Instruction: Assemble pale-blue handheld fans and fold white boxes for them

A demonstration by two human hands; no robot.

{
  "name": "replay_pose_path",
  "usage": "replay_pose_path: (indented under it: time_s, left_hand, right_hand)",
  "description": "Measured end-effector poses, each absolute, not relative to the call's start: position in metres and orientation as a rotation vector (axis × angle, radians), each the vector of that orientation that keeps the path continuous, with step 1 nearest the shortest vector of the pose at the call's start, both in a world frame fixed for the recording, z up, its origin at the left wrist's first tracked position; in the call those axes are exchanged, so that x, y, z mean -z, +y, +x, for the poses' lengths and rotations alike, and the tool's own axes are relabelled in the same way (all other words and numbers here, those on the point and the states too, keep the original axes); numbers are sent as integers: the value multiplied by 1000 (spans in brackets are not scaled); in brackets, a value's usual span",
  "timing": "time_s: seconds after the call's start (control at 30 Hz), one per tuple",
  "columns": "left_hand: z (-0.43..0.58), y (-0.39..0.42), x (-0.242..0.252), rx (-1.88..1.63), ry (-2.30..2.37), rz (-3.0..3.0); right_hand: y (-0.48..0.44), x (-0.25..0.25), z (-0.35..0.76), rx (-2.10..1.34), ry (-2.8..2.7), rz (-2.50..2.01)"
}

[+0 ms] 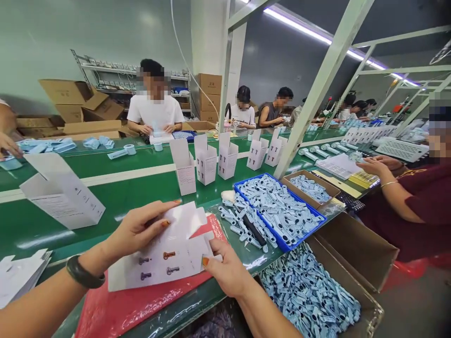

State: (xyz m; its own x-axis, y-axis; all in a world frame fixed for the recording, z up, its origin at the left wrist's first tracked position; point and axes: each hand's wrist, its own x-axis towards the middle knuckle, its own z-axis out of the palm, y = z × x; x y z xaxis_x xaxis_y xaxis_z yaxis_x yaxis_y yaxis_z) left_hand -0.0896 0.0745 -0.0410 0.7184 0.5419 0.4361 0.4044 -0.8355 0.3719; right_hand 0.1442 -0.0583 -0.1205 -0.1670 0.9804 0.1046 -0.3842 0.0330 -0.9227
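A folded-flat white carton (155, 270) printed with small device pictures lies over a red plastic sheet (105, 307) in front of me. My left hand (136, 232) is open, its fingers stretched out across the carton's upper left part. At the right end, my right hand (227, 267) pinches the carton by its flaps, thumb on top and the other fingers partly hidden. A dark bangle circles my left wrist. Beyond my hands, an opened-up white box (185, 176) stands on the green conveyor belt (137, 202) with several more in a row.
Right of me are a blue tray (282, 209) of light-blue plastic parts, loose parts beside it, and a cardboard box (366, 300) full of them below. A larger white box (66, 202) and flat cartons (23, 277) lie left. A frame post (313, 103) slants upward; co-workers sit around.
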Motion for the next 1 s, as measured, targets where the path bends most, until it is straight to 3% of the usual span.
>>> replay_pose_path:
  time_s: [0.13, 0.3, 0.43, 0.57, 0.63, 0.77, 0.83, 1.0]
  left_hand:
    - [-84, 73, 32, -837, 582, 2692]
    - [-74, 45, 12, -550, 391, 3012]
    - [-66, 9, 23, -283, 504, 3008]
    - [-75, 4, 42, -476, 819, 2898]
    - [-79, 11, 41, -689, 949, 2759]
    - [-69, 12, 24, -991, 974, 2499]
    - [-61, 8, 19, -1075, 871, 2476]
    - [-52, 11, 33, -1310, 717, 2579]
  right_hand:
    - [-56, 110, 143, -1567, -1112, -814]
    - [-53, 112, 130, -1549, -1098, -811]
    - [-35, 124, 134, -1526, -788, -1010]
    - [-32, 109, 149, -1507, -727, -980]
    - [-41, 91, 150, -1288, -806, -891]
    - [-61, 60, 133, -301, -1292, -801]
    - [-64, 53, 123, -6, -1457, -733]
    - [-60, 56, 114, -178, -1371, -708]
